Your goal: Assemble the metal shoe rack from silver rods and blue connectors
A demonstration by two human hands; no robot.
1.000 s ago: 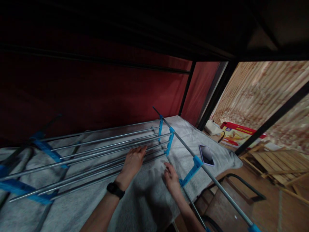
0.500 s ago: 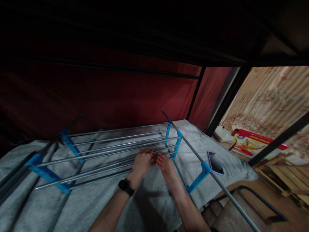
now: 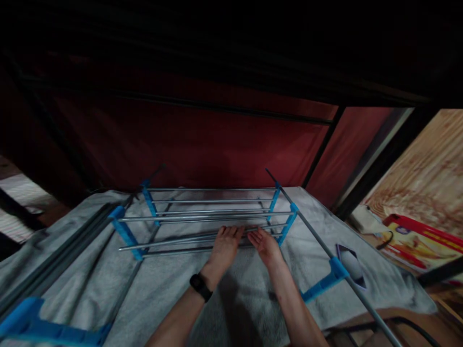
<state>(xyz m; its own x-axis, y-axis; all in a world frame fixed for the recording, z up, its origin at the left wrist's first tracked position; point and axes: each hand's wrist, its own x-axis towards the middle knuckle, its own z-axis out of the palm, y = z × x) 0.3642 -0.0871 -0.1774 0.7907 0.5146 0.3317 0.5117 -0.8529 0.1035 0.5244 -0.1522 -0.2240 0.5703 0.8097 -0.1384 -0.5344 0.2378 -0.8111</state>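
Note:
A rack frame of metal tubes (image 3: pixel 213 218) and blue plastic brackets (image 3: pixel 126 233) lies on a grey blanket (image 3: pixel 170 289). My left hand (image 3: pixel 226 246), with a black watch on its wrist, is closed over loose metal tubes (image 3: pixel 170 242) at the near side of the frame. Close beside it, my right hand (image 3: pixel 265 245) has its fingers curled at the same tubes, palm turned inward. The left end of one loose tube sticks out past the left bracket. Where the fingers meet the tubes is partly hidden.
A phone (image 3: pixel 350 265) lies on the blanket at the right. More dark tubes (image 3: pixel 68 246) and a blue bracket (image 3: pixel 43 323) are at the left. Beyond the bed's dark post (image 3: pixel 379 164) sits a red and yellow box (image 3: pixel 423 243). A red curtain (image 3: pixel 202 149) hangs behind.
The view has swung left, so the frame and both hands appear further right. My hands stay close together on the loose tubes.

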